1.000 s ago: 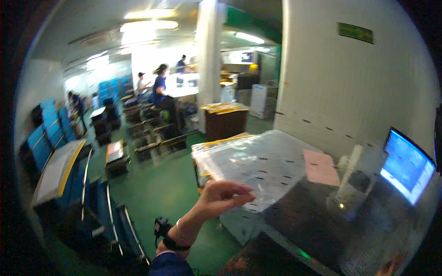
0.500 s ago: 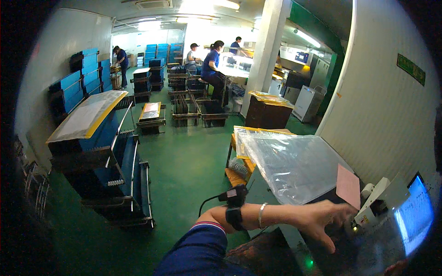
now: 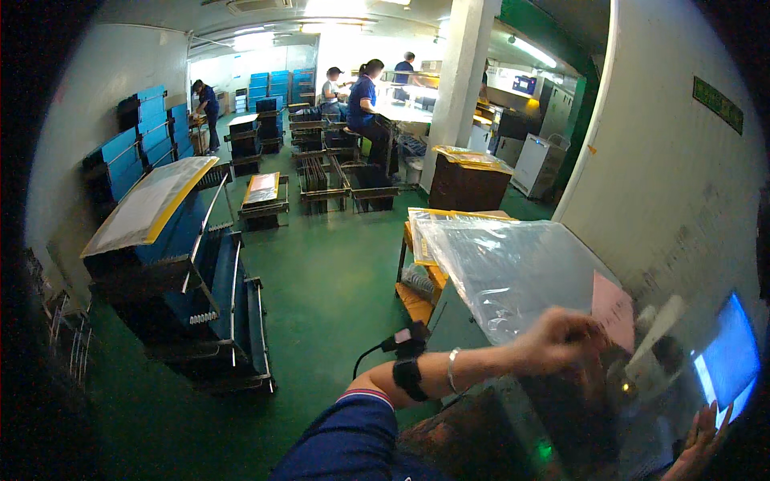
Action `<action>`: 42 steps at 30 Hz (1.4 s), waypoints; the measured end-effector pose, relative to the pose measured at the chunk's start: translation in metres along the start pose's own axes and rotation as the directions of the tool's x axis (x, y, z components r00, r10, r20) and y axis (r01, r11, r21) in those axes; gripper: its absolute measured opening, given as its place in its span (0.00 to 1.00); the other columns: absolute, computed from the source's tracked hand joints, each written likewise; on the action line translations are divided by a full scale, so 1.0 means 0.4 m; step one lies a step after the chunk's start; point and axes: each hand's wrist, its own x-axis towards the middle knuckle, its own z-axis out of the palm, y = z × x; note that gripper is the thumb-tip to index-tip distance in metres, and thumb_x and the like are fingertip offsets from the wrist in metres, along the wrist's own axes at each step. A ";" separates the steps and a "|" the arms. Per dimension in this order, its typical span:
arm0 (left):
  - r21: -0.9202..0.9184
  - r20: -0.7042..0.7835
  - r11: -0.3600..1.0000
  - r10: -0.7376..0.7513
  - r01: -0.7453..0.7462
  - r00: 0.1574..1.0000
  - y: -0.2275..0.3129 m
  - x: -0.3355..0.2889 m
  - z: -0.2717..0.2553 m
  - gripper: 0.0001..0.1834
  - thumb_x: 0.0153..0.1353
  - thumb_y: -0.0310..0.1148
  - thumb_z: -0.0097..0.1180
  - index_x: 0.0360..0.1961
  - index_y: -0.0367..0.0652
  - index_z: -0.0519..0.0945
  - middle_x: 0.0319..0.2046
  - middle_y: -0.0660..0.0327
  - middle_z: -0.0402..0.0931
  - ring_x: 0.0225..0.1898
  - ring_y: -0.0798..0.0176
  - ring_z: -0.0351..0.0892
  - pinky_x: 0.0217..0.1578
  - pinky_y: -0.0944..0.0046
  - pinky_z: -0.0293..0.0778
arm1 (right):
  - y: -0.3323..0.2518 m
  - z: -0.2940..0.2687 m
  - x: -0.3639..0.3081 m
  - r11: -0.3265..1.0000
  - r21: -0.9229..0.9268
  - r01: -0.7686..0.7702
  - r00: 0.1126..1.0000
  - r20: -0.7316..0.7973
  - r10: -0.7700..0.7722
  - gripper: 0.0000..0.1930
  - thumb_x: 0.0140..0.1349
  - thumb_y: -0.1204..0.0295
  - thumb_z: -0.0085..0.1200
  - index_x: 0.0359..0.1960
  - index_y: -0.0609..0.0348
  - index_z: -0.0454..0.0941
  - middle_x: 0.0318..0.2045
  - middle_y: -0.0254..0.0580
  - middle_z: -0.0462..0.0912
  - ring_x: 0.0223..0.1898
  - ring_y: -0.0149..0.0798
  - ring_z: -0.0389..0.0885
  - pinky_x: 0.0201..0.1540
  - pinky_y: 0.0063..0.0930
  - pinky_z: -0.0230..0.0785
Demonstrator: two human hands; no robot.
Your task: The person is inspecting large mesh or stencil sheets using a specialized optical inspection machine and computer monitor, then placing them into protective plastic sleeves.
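Note:
My left hand, with a bracelet and a black strap on its forearm, reaches to the right over a dark surface. Its fingers are smeared by motion beside a pink sheet, and I cannot tell whether they grip it. At the lower right, my right hand shows only in part. Its fingers are apart along the lower edge of a lit blue screen. Left of the pink sheet, clear plastic film covers a flat top. Between the pink sheet and the screen, a pale device looks blurred.
A tall rack of blue panels stands at the left, topped by a yellow-edged sheet. Low metal racks line the green floor farther back. Several people work there, one seated at a bright table. A white pillar rises mid-right.
My left fingers have drawn in from a spread pose, close to the pink sheet. My right hand has come into fuller view at the screen's lower edge. The view has shifted slightly.

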 end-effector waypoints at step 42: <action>0.745 -0.588 0.498 0.176 0.443 0.790 -0.144 -0.566 -0.497 0.18 0.64 0.32 0.41 0.45 0.25 0.67 0.43 0.55 0.63 0.51 0.58 0.65 0.51 0.63 0.67 | 0.293 -0.079 -0.369 0.549 -0.142 -0.823 0.488 0.316 0.814 0.17 0.62 0.70 0.46 0.53 0.59 0.65 0.22 0.39 0.76 0.21 0.29 0.78 0.19 0.20 0.73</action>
